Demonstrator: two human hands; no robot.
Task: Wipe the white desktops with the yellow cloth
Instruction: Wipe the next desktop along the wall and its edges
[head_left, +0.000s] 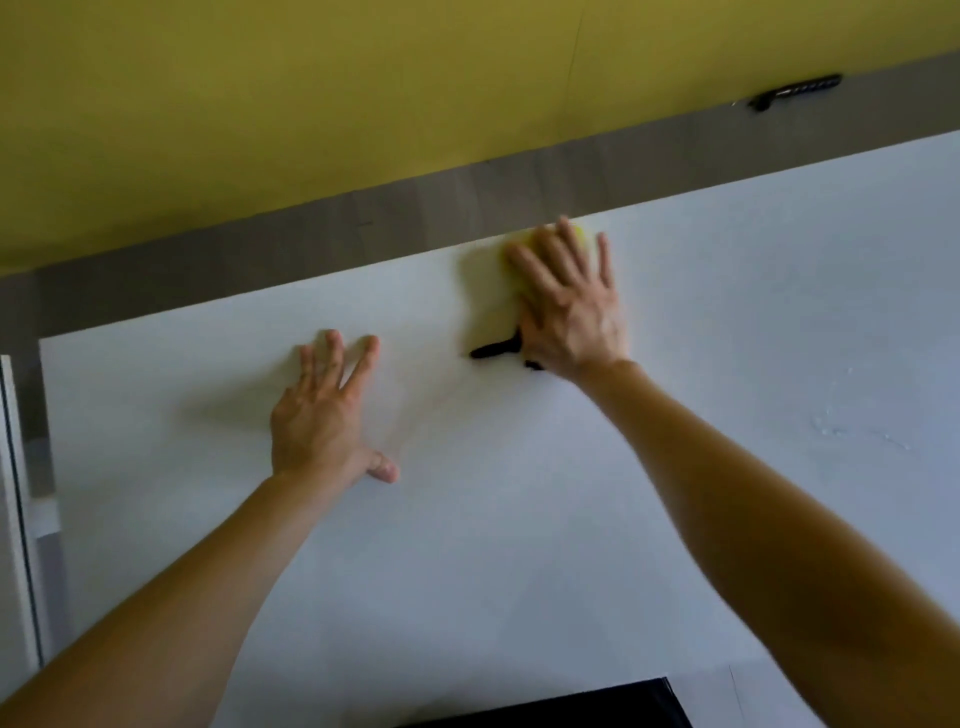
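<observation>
Yellow cloth (498, 280) at far edge of white tabletop (519, 545), right of centre, pressed flat under right hand (571, 306), fingers straight and spread, not curled round it

Left hand (322, 410) flat on bare tabletop, left of cloth, fingers spread, holding nothing

Small black object (493, 351) touching heel of right hand, kind unclear

Step, by my judgement: wiping far strip; motion blur on cloth

Next likely: sweep along far edge, then toward wet-looking specks (841, 431) at right; mind black object

No writing or brands readable
</observation>
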